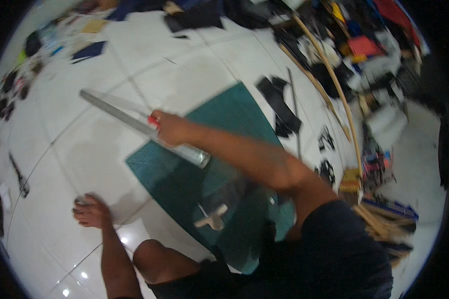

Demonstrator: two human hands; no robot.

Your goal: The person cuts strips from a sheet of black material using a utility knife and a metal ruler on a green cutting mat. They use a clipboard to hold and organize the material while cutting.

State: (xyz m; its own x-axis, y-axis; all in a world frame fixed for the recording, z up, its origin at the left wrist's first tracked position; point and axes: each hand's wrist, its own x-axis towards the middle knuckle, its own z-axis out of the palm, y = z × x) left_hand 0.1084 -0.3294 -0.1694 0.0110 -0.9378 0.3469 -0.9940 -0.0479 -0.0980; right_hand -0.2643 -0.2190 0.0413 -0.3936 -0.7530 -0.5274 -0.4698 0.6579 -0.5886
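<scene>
My right hand [172, 130] reaches forward over the far left part of a green cutting mat [219, 112] and is closed around a long grey bar [119, 113]. The bar slants from the white floor onto the mat, and a small red part [153, 122] shows beside my thumb. Off the mat, to the left, my left hand [92, 212] is low over the floor with its fingers curled round a small greyish thing that I cannot make out. A pale T-shaped piece [212, 218] lies on the mat near my legs, blurred.
Black strips of material [277, 104] lie to the right of the mat. Long wooden sticks [329, 74] and heaped cloth and bags [374, 55] line the right side. A dark slim tool [20, 175] rests on the tiles at far left, and dark cloth [194, 19] lies at the back.
</scene>
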